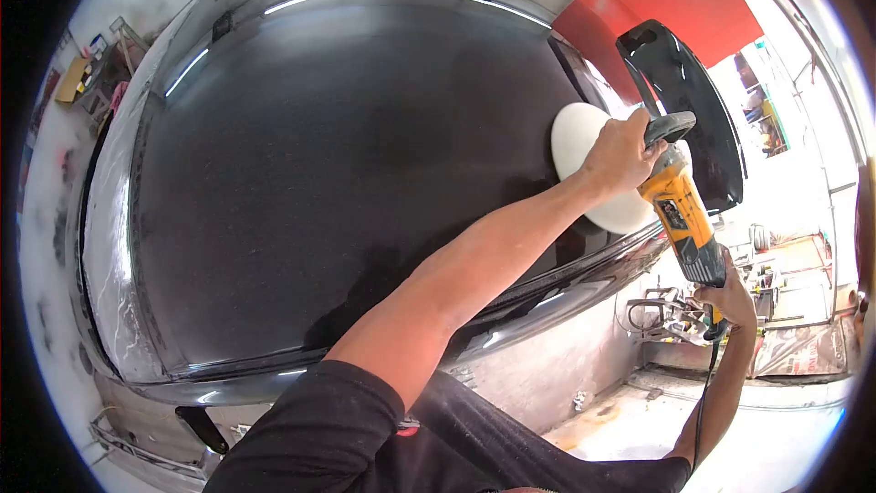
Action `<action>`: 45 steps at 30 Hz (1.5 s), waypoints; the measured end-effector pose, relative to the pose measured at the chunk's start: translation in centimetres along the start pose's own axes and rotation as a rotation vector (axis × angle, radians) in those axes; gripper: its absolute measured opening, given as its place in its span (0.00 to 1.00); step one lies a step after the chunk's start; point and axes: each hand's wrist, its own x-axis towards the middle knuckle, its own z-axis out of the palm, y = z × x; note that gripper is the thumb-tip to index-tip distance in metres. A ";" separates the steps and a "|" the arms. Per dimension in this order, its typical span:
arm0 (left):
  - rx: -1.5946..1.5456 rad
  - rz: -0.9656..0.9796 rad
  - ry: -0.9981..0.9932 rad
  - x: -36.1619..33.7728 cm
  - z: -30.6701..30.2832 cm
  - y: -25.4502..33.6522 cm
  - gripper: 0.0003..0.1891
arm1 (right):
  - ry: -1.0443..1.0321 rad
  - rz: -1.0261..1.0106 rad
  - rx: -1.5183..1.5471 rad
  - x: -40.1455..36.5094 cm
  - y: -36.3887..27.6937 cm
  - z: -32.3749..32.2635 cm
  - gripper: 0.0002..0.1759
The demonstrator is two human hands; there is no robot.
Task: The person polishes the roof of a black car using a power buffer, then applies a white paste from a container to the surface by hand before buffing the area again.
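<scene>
I'm mid-polish, I judge: left hand (625,157) clamped on the polisher (680,210), right hand (727,297) wrapped round its tail, pad (575,139) at the panel (347,183) right edge. Next calls for a steady inward sweep.

Item: yellow polisher (680,210), its white pad (575,141) flat against the black car panel (347,173). We had our left hand (620,157) closed over the head grip and our right hand (727,297) wrapped round the rear handle. The black cord (704,402) hung below.
</scene>
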 end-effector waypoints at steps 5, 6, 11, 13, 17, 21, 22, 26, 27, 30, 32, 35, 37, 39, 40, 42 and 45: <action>0.060 0.004 0.101 -0.3 -5.8 1.5 0.15 | 0.013 -0.081 -0.158 1.7 -3.6 0.3 0.61; 0.063 0.016 0.145 0.0 -7.6 1.6 0.14 | 0.002 -0.109 -0.190 2.1 -6.0 1.0 0.61; 0.157 0.056 0.357 -0.3 -18.2 2.6 0.14 | -0.025 -0.347 -0.221 3.6 -17.0 5.8 0.55; 0.233 0.082 0.451 -1.1 -23.0 3.6 0.14 | -0.147 -0.457 -0.197 3.5 -21.8 8.4 0.54; 0.305 0.045 0.578 -3.7 -32.4 4.3 0.17 | -0.289 -0.681 -0.164 2.8 -29.8 14.6 0.51; 0.513 -0.002 0.709 -6.3 -40.2 6.9 0.20 | -0.362 -0.757 -0.283 1.1 -37.0 19.4 0.52; 0.555 0.021 0.755 -7.2 -41.9 7.3 0.20 | -0.385 -0.774 -0.290 1.1 -38.5 20.5 0.52; 0.632 0.126 0.890 -9.1 -48.3 6.6 0.21 | -0.432 -0.923 -0.326 2.6 -42.2 24.2 0.51; 0.625 0.120 0.890 -9.6 -49.0 7.2 0.19 | -0.443 -0.896 -0.372 0.2 -43.8 25.2 0.51; 0.642 0.104 0.918 -10.4 -49.9 8.9 0.13 | -0.418 -0.919 -0.409 1.3 -45.0 26.4 0.52; 0.670 0.150 0.952 -9.9 -49.4 8.4 0.12 | -0.390 -0.964 -0.454 3.0 -44.9 26.4 0.54; 0.711 0.233 0.891 -7.3 -46.3 7.3 0.10 | -0.361 -0.931 -0.387 5.0 -42.5 24.5 0.54; 0.687 0.171 0.819 -4.7 -43.9 4.9 0.18 | -0.416 -0.830 -0.316 7.2 -39.8 22.2 0.53; 0.698 0.155 0.771 -2.3 -40.5 2.5 0.22 | -0.433 -0.790 -0.268 9.0 -36.9 19.7 0.52; 0.714 0.172 0.754 -1.0 -37.9 1.9 0.21 | -0.418 -0.795 -0.255 9.6 -35.2 18.3 0.52; 0.586 0.096 0.626 1.1 -32.8 1.5 0.21 | -0.411 -0.777 -0.181 11.3 -30.9 15.5 0.52; 0.439 0.117 0.502 4.2 -25.2 -0.9 0.20 | -0.356 -0.625 -0.062 12.2 -24.8 11.7 0.53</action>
